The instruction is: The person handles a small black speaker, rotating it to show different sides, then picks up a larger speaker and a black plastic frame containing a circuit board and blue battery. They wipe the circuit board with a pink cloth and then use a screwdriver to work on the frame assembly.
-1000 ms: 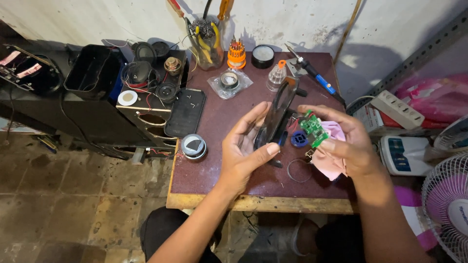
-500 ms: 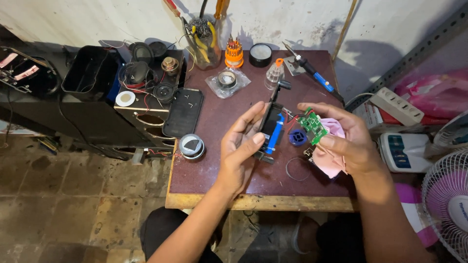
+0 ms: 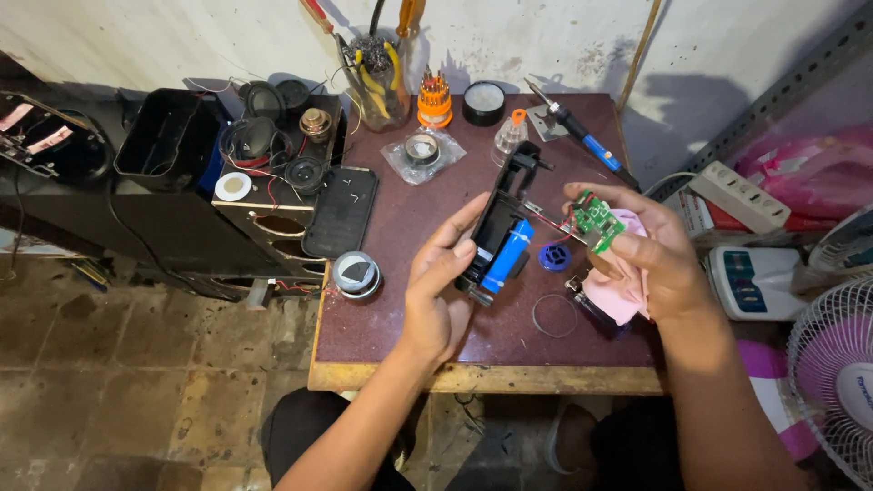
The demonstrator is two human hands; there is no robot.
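Left hand (image 3: 441, 291) grips a black casing (image 3: 498, 214) with a blue battery (image 3: 506, 256); right hand (image 3: 650, 250) pinches a green circuit board (image 3: 596, 221) and pink cloth (image 3: 618, 282).

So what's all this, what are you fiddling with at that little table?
A person sits at a small dark red table cluttered with tools and parts. The left hand holds an opened black casing with a blue cylindrical battery inside. The right hand pinches a small green circuit board together with a pink cloth; thin wires run from board to casing. A soldering iron lies at the back.
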